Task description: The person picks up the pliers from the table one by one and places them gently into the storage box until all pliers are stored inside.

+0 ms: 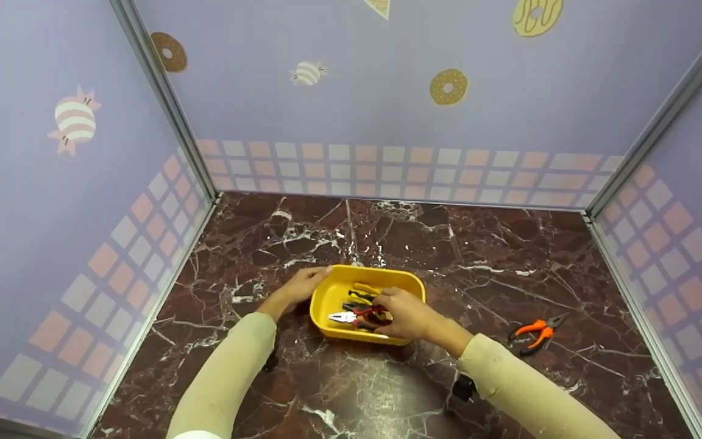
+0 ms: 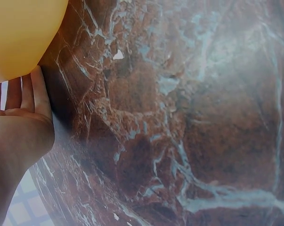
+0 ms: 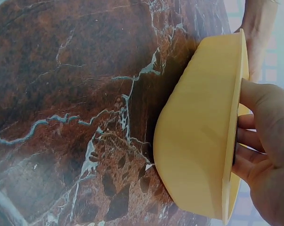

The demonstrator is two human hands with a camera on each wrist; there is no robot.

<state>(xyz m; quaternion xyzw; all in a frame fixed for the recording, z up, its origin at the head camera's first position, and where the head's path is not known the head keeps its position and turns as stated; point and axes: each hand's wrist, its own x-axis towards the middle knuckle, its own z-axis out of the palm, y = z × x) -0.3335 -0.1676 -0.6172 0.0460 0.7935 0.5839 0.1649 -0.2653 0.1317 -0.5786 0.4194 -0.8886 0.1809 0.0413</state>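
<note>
A yellow plastic bin (image 1: pixel 333 292) sits on the marble-patterned surface. My left hand (image 1: pixel 303 285) rests against its left end, and the left wrist view shows the fingers (image 2: pixel 40 92) lying along the outer wall. My right hand (image 1: pixel 406 314) reaches into the bin from the right and grips the handles of red-and-black combination pliers (image 1: pixel 345 317), whose silver jaws point left. Behind them lie yellow-and-black handled pliers (image 1: pixel 361 294), partly covered by the hand. In the right wrist view the fingers (image 3: pixel 249 136) curl over the bin's rim, their tips hidden inside.
Orange-and-black handled long-nose pliers (image 1: pixel 534 334) lie to the right of the bin, near my right forearm. Purple patterned panels (image 1: pixel 381 110) enclose the surface at the back, left and right.
</note>
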